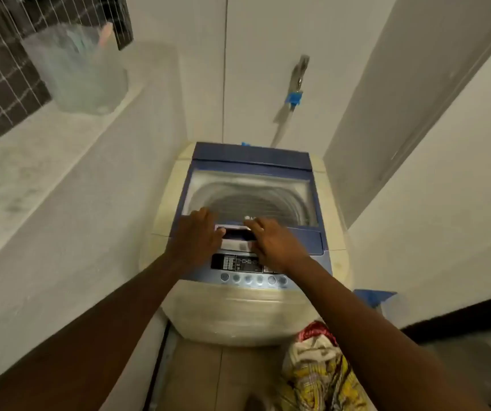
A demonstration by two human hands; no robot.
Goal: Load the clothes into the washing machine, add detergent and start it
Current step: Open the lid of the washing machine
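A cream top-loading washing machine (238, 310) with a blue lid (250, 161) stands against the wall; the lid's clear window shows the drum. My left hand (197, 238) and my right hand (274, 241) rest on the lid's front edge, either side of its handle recess (238, 234), fingers spread. Below them lies the control panel (238, 264) with a row of round buttons. A pile of clothes (318, 369), yellow checked, white and red, lies on the floor at the machine's right, partly hidden by my right forearm. No detergent container is identifiable.
A white ledge (30, 167) runs along the left wall with a clear plastic container (81, 72) on it. A tap with a blue hose fitting (294, 93) is on the back wall. A blue-lidded item (374, 296) sits on the floor to the right.
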